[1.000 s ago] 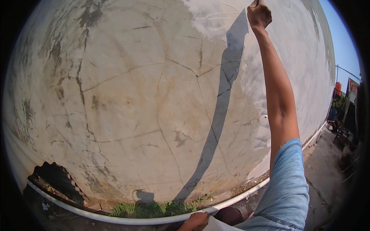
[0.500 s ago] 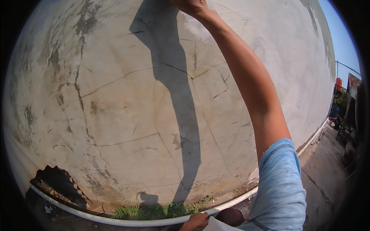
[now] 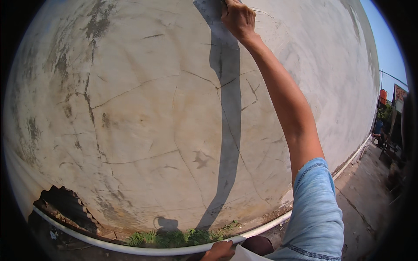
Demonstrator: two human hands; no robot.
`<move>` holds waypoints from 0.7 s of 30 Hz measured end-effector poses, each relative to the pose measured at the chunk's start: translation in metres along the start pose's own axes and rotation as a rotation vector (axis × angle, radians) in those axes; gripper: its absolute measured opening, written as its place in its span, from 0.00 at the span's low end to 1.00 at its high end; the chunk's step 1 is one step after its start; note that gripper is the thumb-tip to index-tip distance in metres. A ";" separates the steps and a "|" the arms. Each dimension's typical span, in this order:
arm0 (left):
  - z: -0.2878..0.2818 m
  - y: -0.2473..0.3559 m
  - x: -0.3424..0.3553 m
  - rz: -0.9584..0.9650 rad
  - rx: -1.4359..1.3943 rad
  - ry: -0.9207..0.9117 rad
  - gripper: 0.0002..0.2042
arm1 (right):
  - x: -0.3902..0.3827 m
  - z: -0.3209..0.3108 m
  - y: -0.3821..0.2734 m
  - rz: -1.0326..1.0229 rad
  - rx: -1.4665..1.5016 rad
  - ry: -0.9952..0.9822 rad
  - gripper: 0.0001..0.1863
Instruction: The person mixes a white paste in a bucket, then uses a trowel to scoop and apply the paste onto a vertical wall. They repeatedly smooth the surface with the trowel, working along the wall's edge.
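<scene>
My right hand (image 3: 238,19) is raised to the cracked, weathered wall (image 3: 143,113), fingers closed on a flat tool whose shape I cannot make out, beside a patch of lighter, smeared coating (image 3: 315,78). My bare forearm runs down from it to a short blue sleeve, casting a long shadow on the wall. At the bottom edge my left hand (image 3: 217,250) is half in view, fingers curled beside a whitish thing (image 3: 248,256); whether it grips anything is unclear.
A white pipe (image 3: 174,251) runs along the wall's foot past green plants (image 3: 150,237) and a dark opening (image 3: 61,209) edged with corrugated material. At right are a cracked concrete path (image 3: 357,195), clutter, a blue drum (image 3: 378,127) and a distant orange tank (image 3: 382,96).
My right hand first swept left along the upper wall, then came back a little right and down. Its shadow shifted with it. My left hand stays low.
</scene>
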State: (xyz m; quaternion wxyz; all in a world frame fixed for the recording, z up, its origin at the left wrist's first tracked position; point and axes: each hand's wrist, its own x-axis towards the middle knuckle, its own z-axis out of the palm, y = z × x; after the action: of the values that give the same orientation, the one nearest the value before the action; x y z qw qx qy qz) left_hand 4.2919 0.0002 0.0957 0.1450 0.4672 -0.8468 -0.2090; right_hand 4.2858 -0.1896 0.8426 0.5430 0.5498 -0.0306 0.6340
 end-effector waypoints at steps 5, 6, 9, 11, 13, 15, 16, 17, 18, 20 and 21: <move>-0.026 0.003 -0.004 -0.046 -0.017 -0.300 0.22 | -0.001 -0.024 -0.016 -0.148 0.269 -0.168 0.19; -0.015 -0.007 -0.004 -0.045 -0.010 -0.274 0.22 | 0.002 -0.029 -0.013 -0.025 0.201 -0.114 0.17; -0.018 0.000 0.002 -0.042 -0.010 -0.299 0.22 | 0.001 -0.048 0.108 0.578 -0.194 -0.110 0.23; -0.027 0.011 0.016 0.022 0.003 -0.316 0.22 | -0.019 -0.047 0.224 0.242 -0.612 0.119 0.30; -0.032 0.005 -0.003 -0.075 -0.032 -0.313 0.22 | -0.025 -0.031 0.133 0.530 -0.319 -0.057 0.31; -0.035 0.007 -0.005 -0.084 -0.039 -0.329 0.21 | -0.022 -0.007 0.111 0.633 -0.290 -0.214 0.31; -0.032 0.009 0.004 -0.059 -0.048 -0.350 0.20 | -0.028 0.022 0.133 0.271 -0.559 0.126 0.30; -0.027 0.001 -0.004 -0.124 -0.086 -0.350 0.19 | -0.004 0.027 0.069 0.617 -0.237 -0.208 0.28; -0.025 -0.001 -0.002 -0.136 -0.100 -0.362 0.19 | 0.019 0.042 0.046 0.579 -0.216 -0.130 0.24; -0.030 0.003 0.003 -0.097 -0.074 -0.338 0.18 | 0.043 0.082 0.025 0.178 -0.248 0.231 0.15; -0.033 0.004 -0.004 -0.114 -0.076 -0.313 0.17 | 0.067 0.069 -0.019 0.429 -0.032 -0.236 0.13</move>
State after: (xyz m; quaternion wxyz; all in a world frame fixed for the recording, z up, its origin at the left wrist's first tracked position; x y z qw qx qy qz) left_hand 4.3061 -0.0016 0.1260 0.0166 0.4702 -0.8228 -0.3189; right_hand 4.3577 -0.1818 0.9080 0.3970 0.5924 -0.2199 0.6656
